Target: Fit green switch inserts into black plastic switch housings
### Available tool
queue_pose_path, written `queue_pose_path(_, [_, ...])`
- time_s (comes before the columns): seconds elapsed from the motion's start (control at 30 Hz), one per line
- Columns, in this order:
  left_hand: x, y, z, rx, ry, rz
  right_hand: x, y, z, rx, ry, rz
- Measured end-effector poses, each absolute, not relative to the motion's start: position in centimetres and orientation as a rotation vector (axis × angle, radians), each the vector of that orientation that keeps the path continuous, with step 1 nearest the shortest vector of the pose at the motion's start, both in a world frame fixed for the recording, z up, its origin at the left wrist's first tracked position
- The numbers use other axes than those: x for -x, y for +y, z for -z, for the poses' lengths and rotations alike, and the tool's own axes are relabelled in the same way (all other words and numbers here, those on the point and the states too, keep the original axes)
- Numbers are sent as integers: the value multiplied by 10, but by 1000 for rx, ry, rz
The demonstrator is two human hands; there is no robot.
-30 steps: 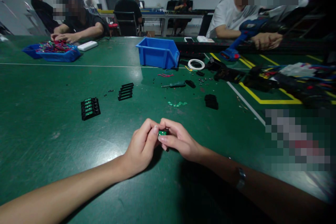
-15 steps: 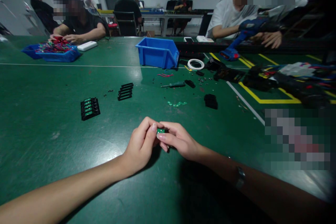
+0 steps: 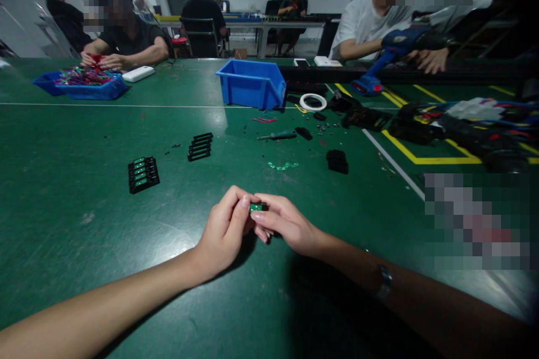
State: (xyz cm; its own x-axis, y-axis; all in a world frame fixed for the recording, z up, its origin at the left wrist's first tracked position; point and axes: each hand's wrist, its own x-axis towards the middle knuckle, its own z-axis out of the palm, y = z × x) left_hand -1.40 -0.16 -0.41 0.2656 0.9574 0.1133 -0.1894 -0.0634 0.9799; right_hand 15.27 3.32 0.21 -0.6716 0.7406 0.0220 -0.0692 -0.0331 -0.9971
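The bare left hand (image 3: 223, 230) and bare right hand (image 3: 292, 227), closed to a fingertip pinch, share a small black piece (image 3: 256, 207) between them, its glossy, pale-flecked green face partly hidden. Beyond lie small bright-green pieces (image 3: 283, 166), then an open blue plastic bin (image 3: 251, 88).

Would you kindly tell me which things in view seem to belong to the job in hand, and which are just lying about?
Probably the job's, by likeness:
green part, between left hand and right hand
black-and-green row
black frames
green pieces
black stack

Apparently just lying about:
blue bin
white ring
red wires
screwdriver, unheld, though possibly a tool for it
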Motion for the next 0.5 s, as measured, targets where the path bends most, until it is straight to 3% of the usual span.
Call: queue_pose_path(0.5, [14, 0, 5, -1234, 823, -1139, -151, 33, -2, 723, -1661, -1748])
